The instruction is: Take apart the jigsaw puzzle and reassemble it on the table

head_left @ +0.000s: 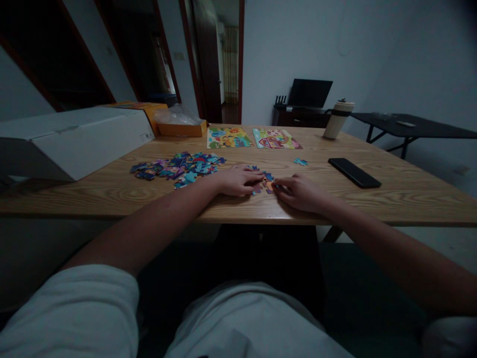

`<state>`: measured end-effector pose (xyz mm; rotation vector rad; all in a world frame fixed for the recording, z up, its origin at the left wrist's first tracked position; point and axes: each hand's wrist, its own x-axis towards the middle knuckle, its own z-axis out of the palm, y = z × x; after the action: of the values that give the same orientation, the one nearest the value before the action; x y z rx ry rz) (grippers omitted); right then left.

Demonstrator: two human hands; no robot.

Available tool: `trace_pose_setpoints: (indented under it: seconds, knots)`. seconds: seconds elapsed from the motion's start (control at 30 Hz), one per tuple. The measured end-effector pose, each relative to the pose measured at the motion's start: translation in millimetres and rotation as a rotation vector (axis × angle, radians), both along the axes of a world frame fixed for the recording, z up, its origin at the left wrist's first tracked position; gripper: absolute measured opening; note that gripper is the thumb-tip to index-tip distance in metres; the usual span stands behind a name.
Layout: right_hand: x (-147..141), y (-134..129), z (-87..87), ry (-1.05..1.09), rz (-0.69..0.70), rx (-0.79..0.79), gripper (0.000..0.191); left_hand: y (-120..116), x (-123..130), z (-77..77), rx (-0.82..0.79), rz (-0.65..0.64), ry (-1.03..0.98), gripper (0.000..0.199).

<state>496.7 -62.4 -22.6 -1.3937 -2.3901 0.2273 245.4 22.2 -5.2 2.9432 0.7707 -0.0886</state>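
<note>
A small cluster of joined jigsaw puzzle pieces lies near the front of the wooden table, between my two hands. My left hand rests flat at its left side, fingers stretched out over the pieces and hiding some of them. From the right, my right hand pinches an orange-toned puzzle piece at the cluster's edge, thumb and fingertips together. A heap of loose puzzle pieces, mostly blue and purple, spreads to the left, beyond my left forearm. One blue piece lies apart, behind my right hand.
Two colourful picture sheets lie at the table's far side. A white box and an orange open box with clear plastic stand left. On the right are a black phone and a cream tumbler.
</note>
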Motion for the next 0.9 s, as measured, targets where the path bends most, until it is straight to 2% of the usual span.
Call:
trace_pose_setpoints:
  seconds: [0.17, 0.33, 0.53, 0.67, 0.9]
  knots:
    - [4.4, -19.0, 2.2, -0.034, 0.049, 0.053, 0.025, -2.4, -0.1, -0.7, 0.0, 0.096, -0.019, 0.072]
    - [11.6, -30.8, 2.3, -0.055, 0.069, 0.046, 0.028, -2.2, -1.2, 0.8, 0.002, 0.042, -0.05, 0.064]
    - [15.0, -30.3, -4.8, -0.004, 0.061, 0.088, 0.031, -1.7, -2.7, 2.8, 0.005, -0.022, -0.086, 0.055]
    - [14.6, -31.2, -8.4, 0.015, 0.06, 0.117, 0.029, 0.6, -3.3, 2.0, -0.001, -0.009, -0.093, 0.055]
    - [10.1, -23.6, -3.4, -0.019, 0.061, 0.181, 0.028, 4.0, -4.0, 1.4, -0.009, 0.003, -0.063, 0.059]
